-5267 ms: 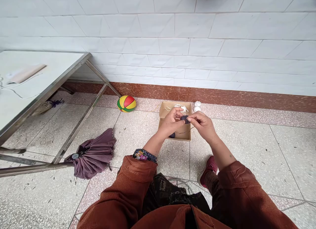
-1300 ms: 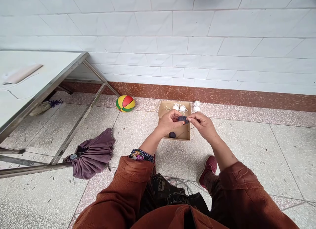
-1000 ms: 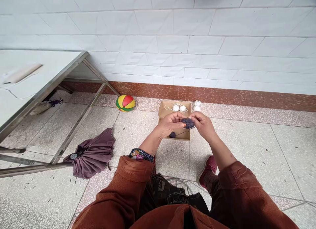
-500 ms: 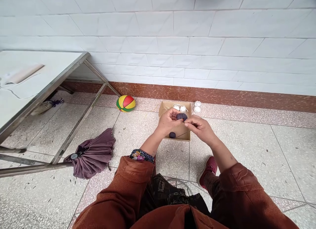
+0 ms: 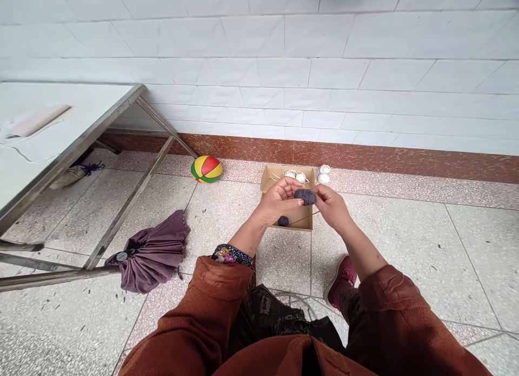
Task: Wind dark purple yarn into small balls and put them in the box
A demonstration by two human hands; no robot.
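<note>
My left hand (image 5: 279,199) holds an oval ball of dark purple-grey yarn (image 5: 305,196) between thumb and fingers, over a shallow cardboard box. At the ball's right end, my right hand (image 5: 330,206) is closed, its fingertips pinched on the yarn and partly hidden. A thin dark strand (image 5: 304,219) runs from the right hand down to a smaller dark yarn ball (image 5: 283,221) inside the box (image 5: 298,228). White yarn balls (image 5: 300,178) lie at the back of the box, with loose white ends beside them.
Two white yarn balls (image 5: 324,174) sit on the floor right of the box. A colourful ball (image 5: 206,169) rests by the wall. To the left are a folded purple umbrella (image 5: 156,252) and a metal-framed table (image 5: 93,103). A tiled wall (image 5: 267,106) stands behind.
The oval yarn ball has shifted slightly right and turned lengthwise between the hands. My right hand has moved up and a little left, from below the ball to its right end.
</note>
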